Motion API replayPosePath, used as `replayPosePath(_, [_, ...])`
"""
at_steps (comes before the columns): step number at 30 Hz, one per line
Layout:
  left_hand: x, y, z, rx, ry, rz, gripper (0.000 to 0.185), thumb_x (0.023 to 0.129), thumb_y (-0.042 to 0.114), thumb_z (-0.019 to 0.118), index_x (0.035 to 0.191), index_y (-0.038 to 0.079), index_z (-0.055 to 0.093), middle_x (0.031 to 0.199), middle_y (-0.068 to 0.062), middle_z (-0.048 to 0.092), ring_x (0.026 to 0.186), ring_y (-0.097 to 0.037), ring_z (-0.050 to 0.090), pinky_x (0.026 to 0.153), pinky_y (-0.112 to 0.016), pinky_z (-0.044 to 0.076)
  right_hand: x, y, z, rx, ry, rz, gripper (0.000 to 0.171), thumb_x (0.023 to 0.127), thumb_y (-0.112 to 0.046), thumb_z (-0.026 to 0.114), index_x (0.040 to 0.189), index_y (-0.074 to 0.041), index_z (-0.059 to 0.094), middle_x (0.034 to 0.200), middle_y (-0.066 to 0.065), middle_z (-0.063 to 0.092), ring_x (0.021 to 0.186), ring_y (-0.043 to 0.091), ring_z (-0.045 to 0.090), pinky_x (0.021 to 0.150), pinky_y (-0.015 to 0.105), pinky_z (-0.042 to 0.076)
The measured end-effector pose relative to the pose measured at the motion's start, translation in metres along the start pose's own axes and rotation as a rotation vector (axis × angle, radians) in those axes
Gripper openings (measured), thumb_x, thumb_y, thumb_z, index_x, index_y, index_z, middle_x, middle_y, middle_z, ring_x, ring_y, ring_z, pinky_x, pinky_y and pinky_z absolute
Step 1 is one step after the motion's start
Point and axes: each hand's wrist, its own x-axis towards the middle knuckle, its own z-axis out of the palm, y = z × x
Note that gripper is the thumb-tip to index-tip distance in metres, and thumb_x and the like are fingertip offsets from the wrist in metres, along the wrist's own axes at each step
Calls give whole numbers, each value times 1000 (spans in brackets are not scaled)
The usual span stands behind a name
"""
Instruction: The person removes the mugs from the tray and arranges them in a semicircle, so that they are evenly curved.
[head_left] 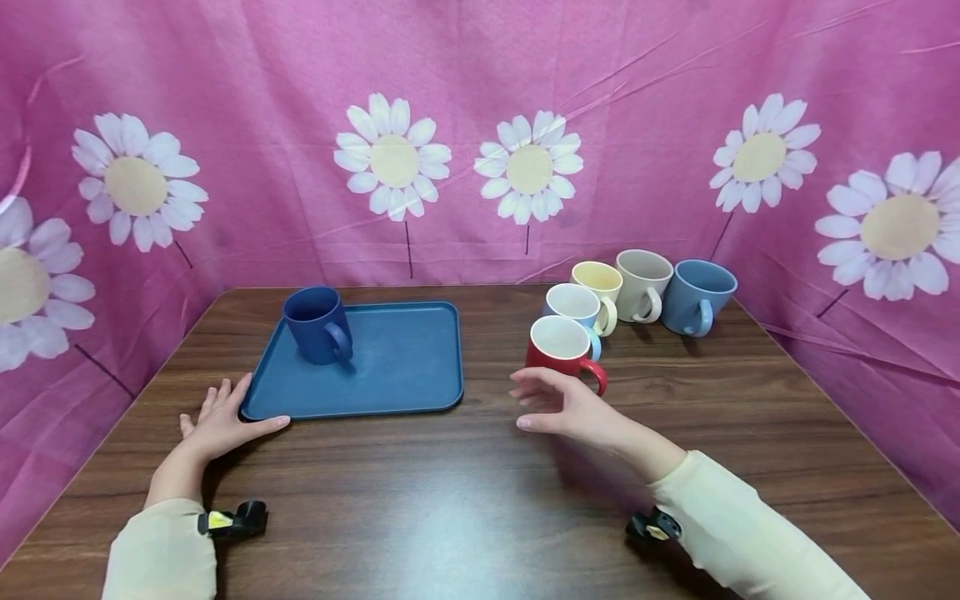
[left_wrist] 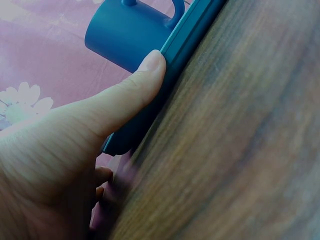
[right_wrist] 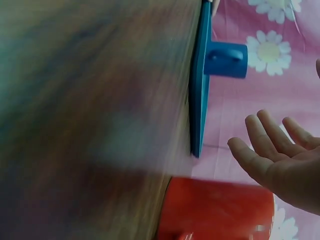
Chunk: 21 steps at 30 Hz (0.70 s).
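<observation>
Red mug [head_left: 561, 347]: seen upright on the wooden table [head_left: 480, 500] right of centre in the head view, handle turned toward the lower right; in the right wrist view it fills the lower middle of the frame [right_wrist: 216, 210]
Right hand [head_left: 558, 404]: held just below the red mug in the head view, fingers spread apart and loosely curved, nothing gripped; contact with the mug cannot be told
Blue tray [head_left: 405, 358]: laid flat on the table, left of centre in the head view, well apart from the red mug
Left hand [head_left: 221, 421]: rested flat at the tray's lower left corner, fingers straight and apart; in the left wrist view the thumb [left_wrist: 135, 95] is seen pressed along the tray's edge [left_wrist: 185, 40]
Dark blue mug [head_left: 317, 325]: stood upright in the tray's upper left corner, handle to the right
Other mugs: light blue [head_left: 573, 304], yellow [head_left: 597, 283], beige [head_left: 643, 285] and grey-blue [head_left: 696, 297] are grouped closely above and to the right of the red mug
Backdrop: pink cloth with white daisies [head_left: 393, 158] is hung on three sides of the table
</observation>
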Motion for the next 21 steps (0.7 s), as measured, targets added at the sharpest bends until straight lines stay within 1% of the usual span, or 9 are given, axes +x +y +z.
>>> replayPosePath(4, [0, 1, -1, -6, -4, 4, 101, 74, 55, 56, 136, 0, -2, 131, -38, -6, 118, -48, -16, 74, -71, -11, 21, -4, 11, -36, 6, -9, 50, 75, -17, 67, 119, -2, 46, 107, 12, 56, 103, 33, 48, 82, 33, 42])
replayPosePath(7, [0, 1, 0, -3, -3, 3, 101, 74, 54, 56, 136, 0, -2, 131, -38, -6, 118, -48, -16, 75, -71, -11, 37, -8, 21, -51, 5, 7, 49, 76, -21, 67, 118, -4, 48, 105, 9, 57, 101, 30, 50, 81, 32, 42])
replayPosePath(11, [0, 0, 0, 3, -3, -3, 101, 74, 55, 56, 136, 0, -2, 131, -38, -6, 118, -48, -15, 75, -71, -10, 57, -13, 34, -34, -7, 19, 49, 76, -22, 66, 119, -7, 48, 106, 6, 57, 100, 24, 51, 79, 31, 43])
replayPosePath(14, [-2, 0, 0, -1, -3, -6, 101, 74, 55, 55, 136, 0, -2, 131, -38, -6, 118, -48, -15, 75, -71, -10, 74, -15, 44, -41, -9, -18, 47, 77, -19, 66, 119, -5, 48, 104, 7, 58, 97, 21, 53, 77, 28, 44])
replayPosePath(16, [-3, 1, 0, -4, -4, -9, 101, 74, 55, 56, 136, 0, -1, 131, -38, -6, 118, -48, -15, 75, -71, -10, 82, -23, 52, -54, -7, -23, 45, 78, -16, 64, 118, -2, 48, 103, 10, 57, 96, 22, 52, 77, 28, 44])
replayPosePath(18, [-3, 1, 0, -6, -1, -9, 102, 73, 55, 56, 136, 0, -1, 131, -38, -6, 119, -47, -15, 75, -71, -10, 93, -25, 58, -64, -2, -33, 44, 78, -14, 64, 117, -1, 48, 102, 11, 57, 95, 21, 53, 76, 26, 44])
replayPosePath(21, [-2, 0, -1, -8, 1, -5, 102, 73, 55, 57, 137, 0, -1, 131, -38, -6, 119, -47, -16, 75, -71, -11, 108, -25, 67, -74, 12, -18, 43, 78, -13, 64, 117, 0, 48, 103, 15, 57, 93, 20, 53, 76, 25, 44])
